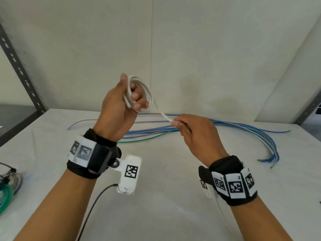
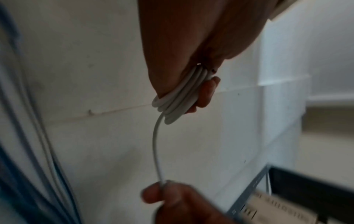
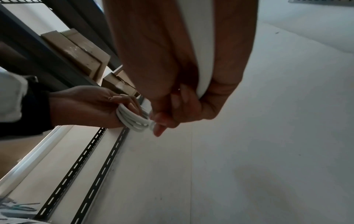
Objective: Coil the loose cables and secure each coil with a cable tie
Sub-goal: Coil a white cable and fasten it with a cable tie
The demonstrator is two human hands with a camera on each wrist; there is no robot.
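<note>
My left hand (image 1: 121,101) is raised above the table and grips a coil of white cable (image 1: 147,92) of several loops, thumb on one side and fingers curled through it. In the left wrist view the coil (image 2: 178,98) sits between thumb and fingertips, with one free strand (image 2: 155,148) running down to my right hand (image 2: 172,197). My right hand (image 1: 192,131) pinches the white cable's free end (image 1: 166,117) just right of the coil. The right wrist view shows the coil (image 3: 132,119) and my right fingertips (image 3: 159,122) touching it. No cable tie is in view.
Several loose blue cables and one green cable (image 1: 217,127) lie across the far half of the table (image 1: 165,197). Tied coils (image 1: 7,186) lie at the left edge. Slotted metal shelf posts (image 1: 19,66) stand left and right.
</note>
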